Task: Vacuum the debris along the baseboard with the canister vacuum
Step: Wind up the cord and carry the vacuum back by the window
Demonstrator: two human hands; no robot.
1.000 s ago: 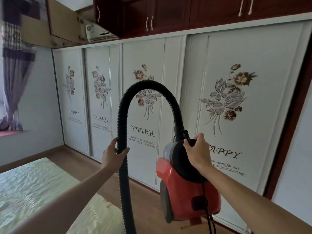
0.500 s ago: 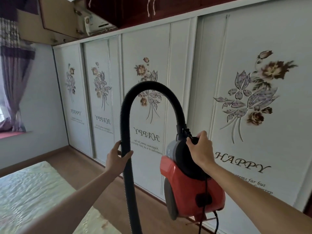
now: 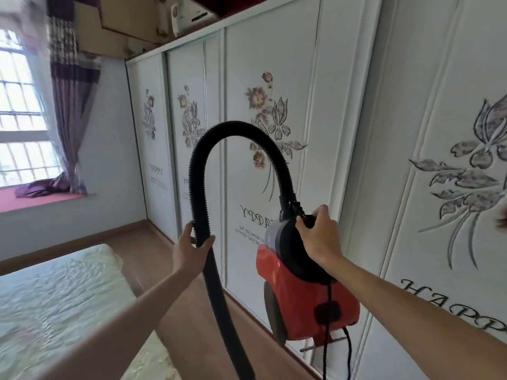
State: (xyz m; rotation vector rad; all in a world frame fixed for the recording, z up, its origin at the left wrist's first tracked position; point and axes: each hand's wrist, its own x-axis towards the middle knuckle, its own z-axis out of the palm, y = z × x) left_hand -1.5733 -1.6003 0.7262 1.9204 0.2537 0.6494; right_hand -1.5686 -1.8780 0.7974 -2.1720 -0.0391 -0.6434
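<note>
A red and black canister vacuum (image 3: pixel 304 305) hangs in the air in front of the white wardrobe doors. My right hand (image 3: pixel 319 237) grips the black handle on its top. A ribbed black hose (image 3: pixel 216 294) arches up from the canister and drops down out of the bottom of the frame. My left hand (image 3: pixel 190 246) is wrapped around the hose's descending part. A black power cord (image 3: pixel 327 349) dangles below the canister. The hose's nozzle end is out of sight. No debris is visible.
White sliding wardrobe doors (image 3: pixel 274 78) with flower prints run along the right. A strip of wooden floor (image 3: pixel 175 305) lies between them and a bed with a pale quilt (image 3: pixel 55 303) at lower left. A window with purple curtain (image 3: pixel 74 105) and brown baseboard (image 3: pixel 68 245) are at far left.
The view has swung left and closer to the wardrobe, bringing the window into sight. Both hands keep the same grips on hose and handle, the vacuum still lifted.
</note>
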